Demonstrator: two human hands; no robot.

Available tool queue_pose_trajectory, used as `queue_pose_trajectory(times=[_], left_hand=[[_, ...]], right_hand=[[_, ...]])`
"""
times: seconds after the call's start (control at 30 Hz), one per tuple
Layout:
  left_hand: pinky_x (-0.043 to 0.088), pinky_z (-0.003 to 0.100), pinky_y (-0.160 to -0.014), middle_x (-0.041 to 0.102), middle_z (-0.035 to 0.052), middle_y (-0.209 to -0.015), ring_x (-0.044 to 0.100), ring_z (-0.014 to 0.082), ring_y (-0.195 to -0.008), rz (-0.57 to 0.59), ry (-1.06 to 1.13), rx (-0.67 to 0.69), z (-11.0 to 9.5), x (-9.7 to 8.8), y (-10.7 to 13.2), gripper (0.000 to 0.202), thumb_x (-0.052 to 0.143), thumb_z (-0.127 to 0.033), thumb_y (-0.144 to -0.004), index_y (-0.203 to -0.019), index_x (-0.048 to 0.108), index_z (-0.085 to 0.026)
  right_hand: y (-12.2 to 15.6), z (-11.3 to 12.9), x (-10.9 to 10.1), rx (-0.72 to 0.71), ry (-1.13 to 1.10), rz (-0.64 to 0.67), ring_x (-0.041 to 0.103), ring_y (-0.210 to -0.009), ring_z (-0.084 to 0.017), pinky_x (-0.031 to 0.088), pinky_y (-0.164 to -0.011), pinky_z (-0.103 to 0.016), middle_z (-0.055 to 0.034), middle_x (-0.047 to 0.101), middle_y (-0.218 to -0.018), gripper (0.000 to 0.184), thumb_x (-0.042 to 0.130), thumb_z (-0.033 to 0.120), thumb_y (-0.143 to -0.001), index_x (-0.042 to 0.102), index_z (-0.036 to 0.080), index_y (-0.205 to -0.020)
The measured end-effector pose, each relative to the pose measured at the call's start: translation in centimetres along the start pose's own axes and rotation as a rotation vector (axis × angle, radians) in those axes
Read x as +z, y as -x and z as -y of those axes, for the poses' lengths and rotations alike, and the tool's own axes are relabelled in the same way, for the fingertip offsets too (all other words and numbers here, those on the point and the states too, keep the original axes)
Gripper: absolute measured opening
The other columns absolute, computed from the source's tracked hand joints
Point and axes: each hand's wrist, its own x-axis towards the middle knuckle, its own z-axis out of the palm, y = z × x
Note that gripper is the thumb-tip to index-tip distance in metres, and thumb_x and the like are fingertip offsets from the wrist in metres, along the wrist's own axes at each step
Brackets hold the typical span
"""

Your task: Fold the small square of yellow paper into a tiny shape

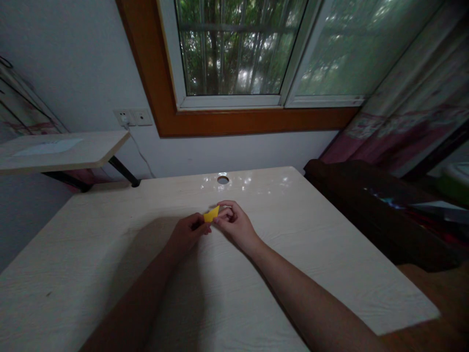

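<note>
A small piece of folded yellow paper (211,214) is held between my two hands, above the middle of the pale wooden desk (278,215). My left hand (186,233) pinches its left end between thumb and fingers. At its right end, my right hand (236,225) grips the paper with the thumb below and the curled fingers behind. The paper's right side rises to a pointed corner. Fingertips cover parts of its edges, so the full fold is hidden.
A round cable hole (223,180) lies near the desk's back edge. To the left, a raised shelf (98,154) on black legs carries a pale sheet. A wall socket (132,117) with a plugged-in white cord is behind. Dark furniture (366,210) stands at the right, below a curtain.
</note>
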Motion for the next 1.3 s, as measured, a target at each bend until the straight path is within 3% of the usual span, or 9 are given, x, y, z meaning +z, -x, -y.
queue_pose_trajectory(times=[0.23,0.77,1.13,1.3], left_hand=[[0.046,0.026,-0.066,0.070,0.0019,-0.068,0.063,0.0167,-0.067,0.009,-0.003,-0.034,-0.3,0.2,0.1,0.026,0.062,-0.041,-0.080,-0.069,0.059,-0.018],[0.043,0.025,-0.062,0.067,0.0005,-0.064,0.058,0.0143,-0.061,0.025,0.024,-0.048,-0.4,-0.1,0.3,0.025,0.062,-0.038,-0.081,-0.067,0.055,-0.018],[0.044,0.024,-0.063,0.067,-0.0001,-0.063,0.060,0.0135,-0.061,0.013,0.070,-0.068,-0.7,-0.1,0.2,0.023,0.063,-0.033,-0.080,-0.066,0.055,-0.017],[0.045,0.024,-0.063,0.067,0.0001,-0.064,0.060,0.0137,-0.061,0.005,0.082,-0.071,-0.8,0.0,0.1,0.022,0.063,-0.033,-0.080,-0.066,0.056,-0.017]], right_hand=[[0.1,-0.3,0.1,-0.022,0.045,0.059,0.059,-0.067,-0.011,0.047,-0.063,-0.025,0.0027,0.063,-0.082,0.050,0.073,0.024,-0.073,0.051,0.026,-0.118],[0.0,0.3,0.3,-0.004,-0.011,-0.019,0.055,-0.059,-0.010,0.042,-0.057,-0.023,0.0052,0.061,-0.072,0.047,0.069,0.019,-0.073,0.049,0.024,-0.114],[-0.5,0.8,0.0,-0.010,-0.088,-0.090,0.062,-0.069,-0.014,0.048,-0.070,-0.028,0.0046,0.065,-0.070,0.046,0.069,0.019,-0.072,0.048,0.023,-0.113],[-0.3,0.3,-0.1,-0.007,-0.081,-0.026,0.062,-0.074,-0.013,0.047,-0.072,-0.028,0.0021,0.066,-0.082,0.048,0.069,0.024,-0.077,0.048,0.025,-0.120]])
